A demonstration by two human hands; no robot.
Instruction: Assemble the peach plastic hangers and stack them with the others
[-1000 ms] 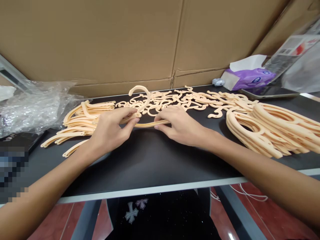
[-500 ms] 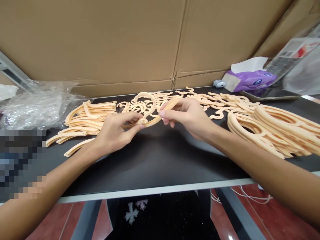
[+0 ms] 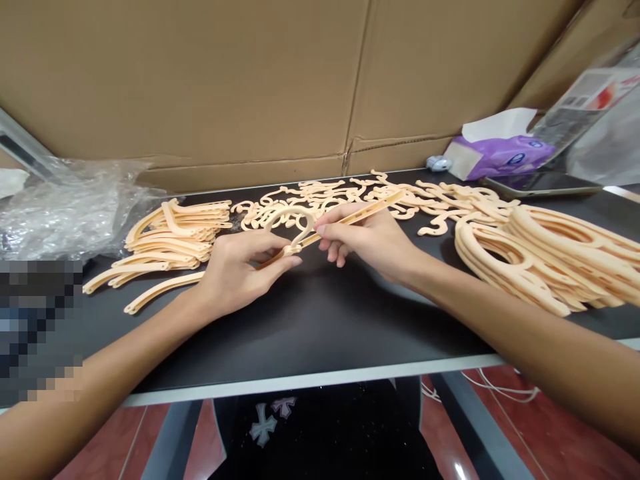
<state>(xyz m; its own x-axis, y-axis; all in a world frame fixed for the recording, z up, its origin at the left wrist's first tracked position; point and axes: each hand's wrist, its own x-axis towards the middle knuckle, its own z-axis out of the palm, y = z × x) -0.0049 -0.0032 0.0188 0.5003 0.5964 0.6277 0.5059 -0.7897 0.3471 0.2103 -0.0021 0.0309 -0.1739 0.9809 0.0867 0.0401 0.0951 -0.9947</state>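
Both hands hold one peach plastic hanger point(image 3: 305, 233) just above the black table point(image 3: 310, 320). My left hand point(image 3: 240, 270) pinches it near the base of its round hook point(image 3: 290, 220). My right hand point(image 3: 367, 240) grips the hanger's straight arm point(image 3: 370, 210), which slants up to the right. A heap of loose hook pieces point(image 3: 360, 193) lies just behind the hands. A stack of curved arm pieces point(image 3: 175, 237) sits at the left, and a stack of finished hangers point(image 3: 545, 257) at the right.
A cardboard wall point(image 3: 300, 80) closes off the back. Crumpled clear plastic point(image 3: 70, 207) lies at far left. A purple tissue pack point(image 3: 500, 157) and a phone or tablet point(image 3: 540, 183) sit at back right. The table's pale front edge point(image 3: 320, 380) runs near me.
The hook was upright with the piece lying flat on the table. My right hand has lifted and swung the arm piece up to the right, and the hook has tipped lower.
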